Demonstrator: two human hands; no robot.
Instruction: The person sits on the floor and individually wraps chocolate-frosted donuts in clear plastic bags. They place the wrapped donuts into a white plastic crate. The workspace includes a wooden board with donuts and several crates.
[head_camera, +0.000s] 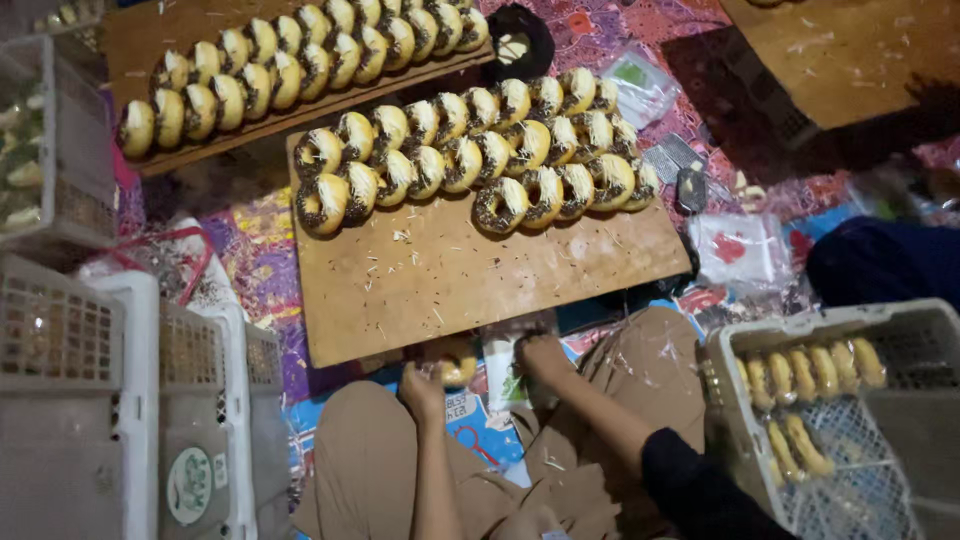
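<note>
Head view looked down on a big wooden board (480, 280) on the floor, its far half packed with rows of chocolate-sprinkled doughnuts (480, 165) and its near half bare but for crumbs, with a second loaded board (170, 40) behind it and white plastic crates (120, 400) crowding the left. At the right, a grey basket (900, 330) already held several wrapped doughnuts (805, 372), so the bagging looked well short of done. Below the board's near edge, the left hand (422, 385) and right hand (542, 358) had their fingers closed on one doughnut in a clear bag (460, 368).
</note>
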